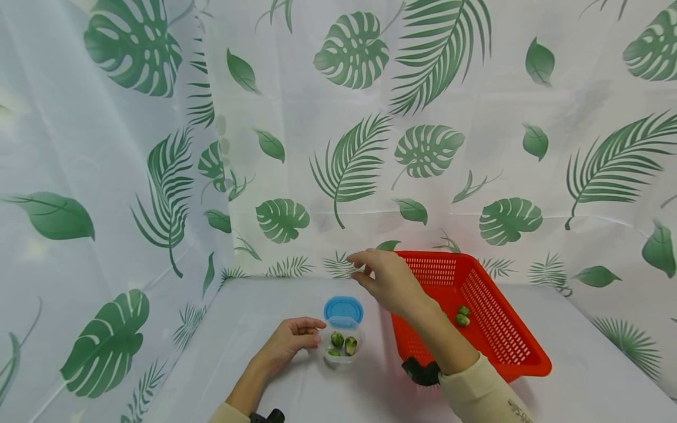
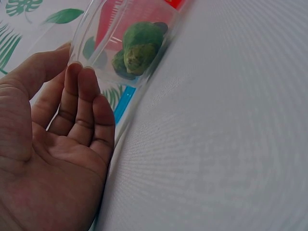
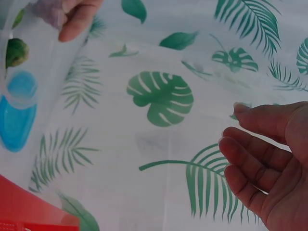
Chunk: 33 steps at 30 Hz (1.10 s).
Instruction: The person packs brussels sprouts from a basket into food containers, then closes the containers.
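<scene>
A small clear plastic container (image 1: 342, 352) stands on the table with a few Brussels sprouts (image 1: 350, 345) inside. My left hand (image 1: 290, 342) holds its left side at the rim, thumb and fingertips against the plastic; the left wrist view shows the sprouts (image 2: 142, 45) through the wall. Behind the container lies a blue lid (image 1: 344, 306). Raised in the air by the near-left part of a red basket (image 1: 508, 317), my right hand (image 1: 388, 282) has loosely bent fingers with nothing between them. Two more sprouts (image 1: 462, 317) lie in that basket.
The red basket has slotted walls and takes up the right side of the white-covered table (image 1: 227, 329). A leaf-patterned sheet (image 1: 365, 176) hangs behind and to the left. My right forearm crosses over the basket.
</scene>
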Each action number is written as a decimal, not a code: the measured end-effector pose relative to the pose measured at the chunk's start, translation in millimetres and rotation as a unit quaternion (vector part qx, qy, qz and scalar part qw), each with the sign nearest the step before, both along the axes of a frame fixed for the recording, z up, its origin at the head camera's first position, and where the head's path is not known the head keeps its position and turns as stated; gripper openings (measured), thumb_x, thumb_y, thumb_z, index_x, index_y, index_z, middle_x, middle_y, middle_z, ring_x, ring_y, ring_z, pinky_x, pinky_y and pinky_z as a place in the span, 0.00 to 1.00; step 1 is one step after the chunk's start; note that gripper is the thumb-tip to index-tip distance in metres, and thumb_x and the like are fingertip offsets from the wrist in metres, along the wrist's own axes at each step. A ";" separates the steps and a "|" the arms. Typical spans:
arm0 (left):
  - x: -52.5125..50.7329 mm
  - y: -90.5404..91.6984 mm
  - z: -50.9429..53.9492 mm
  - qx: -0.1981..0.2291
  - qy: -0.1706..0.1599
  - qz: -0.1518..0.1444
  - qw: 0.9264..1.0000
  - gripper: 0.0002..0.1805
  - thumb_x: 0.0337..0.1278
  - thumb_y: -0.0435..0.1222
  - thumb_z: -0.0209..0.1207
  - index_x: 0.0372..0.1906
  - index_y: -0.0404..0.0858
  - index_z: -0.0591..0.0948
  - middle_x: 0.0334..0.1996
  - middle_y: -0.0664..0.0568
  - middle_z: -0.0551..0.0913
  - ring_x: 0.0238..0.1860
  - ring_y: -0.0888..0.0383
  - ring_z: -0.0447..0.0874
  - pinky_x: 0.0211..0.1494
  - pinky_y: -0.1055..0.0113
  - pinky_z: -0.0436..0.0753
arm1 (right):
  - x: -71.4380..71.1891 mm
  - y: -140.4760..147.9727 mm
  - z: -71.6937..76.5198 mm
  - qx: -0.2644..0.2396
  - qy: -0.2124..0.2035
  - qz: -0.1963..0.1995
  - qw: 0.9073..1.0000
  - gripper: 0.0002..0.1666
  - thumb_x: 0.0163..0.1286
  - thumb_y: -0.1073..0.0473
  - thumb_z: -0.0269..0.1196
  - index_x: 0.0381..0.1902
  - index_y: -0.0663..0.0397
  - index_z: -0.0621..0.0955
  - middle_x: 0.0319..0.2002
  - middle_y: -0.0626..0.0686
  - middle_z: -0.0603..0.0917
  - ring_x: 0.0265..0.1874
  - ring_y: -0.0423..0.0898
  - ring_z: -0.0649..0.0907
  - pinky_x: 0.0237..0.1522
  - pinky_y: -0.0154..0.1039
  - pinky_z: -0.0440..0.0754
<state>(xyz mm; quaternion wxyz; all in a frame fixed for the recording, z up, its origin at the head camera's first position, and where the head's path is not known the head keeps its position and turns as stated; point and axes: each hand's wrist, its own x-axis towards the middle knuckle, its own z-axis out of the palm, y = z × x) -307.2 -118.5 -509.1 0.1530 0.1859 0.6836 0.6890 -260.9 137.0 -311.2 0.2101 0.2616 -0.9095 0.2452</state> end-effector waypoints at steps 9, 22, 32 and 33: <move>-0.8 -1.2 -0.5 0.006 -0.004 -0.005 1.000 0.24 0.66 0.27 0.64 0.62 0.20 0.77 0.35 0.59 0.85 0.36 0.64 0.84 0.44 0.69 0.84 | -13.1 16.9 13.9 -0.010 -0.013 -0.002 1.000 0.21 0.68 0.61 0.72 0.59 0.51 0.86 0.52 0.52 0.89 0.43 0.47 0.87 0.41 0.38 0.89; 0.1 -1.2 -0.6 -0.008 -0.006 0.005 1.000 0.21 0.67 0.27 0.63 0.62 0.23 0.79 0.36 0.57 0.86 0.37 0.63 0.84 0.44 0.69 0.84 | -46.1 56.7 6.2 -0.040 -0.051 -0.027 0.998 0.19 0.71 0.60 0.70 0.59 0.54 0.86 0.56 0.56 0.86 0.55 0.58 0.83 0.49 0.50 0.88; -1.3 -0.7 -1.9 0.000 -0.007 0.002 1.000 0.23 0.65 0.29 0.66 0.62 0.23 0.79 0.40 0.55 0.87 0.37 0.63 0.84 0.45 0.68 0.85 | -59.1 77.2 -7.3 -0.042 -0.104 -0.072 0.991 0.23 0.71 0.58 0.69 0.63 0.51 0.84 0.61 0.58 0.83 0.56 0.59 0.82 0.48 0.51 0.89; -1.5 -0.8 -1.9 0.001 -0.008 0.002 1.000 0.24 0.65 0.30 0.66 0.62 0.22 0.79 0.40 0.55 0.87 0.37 0.63 0.84 0.45 0.68 0.85 | -60.2 79.1 -8.6 -0.042 -0.105 -0.074 0.991 0.24 0.71 0.58 0.69 0.64 0.52 0.83 0.61 0.59 0.83 0.55 0.59 0.82 0.48 0.52 0.89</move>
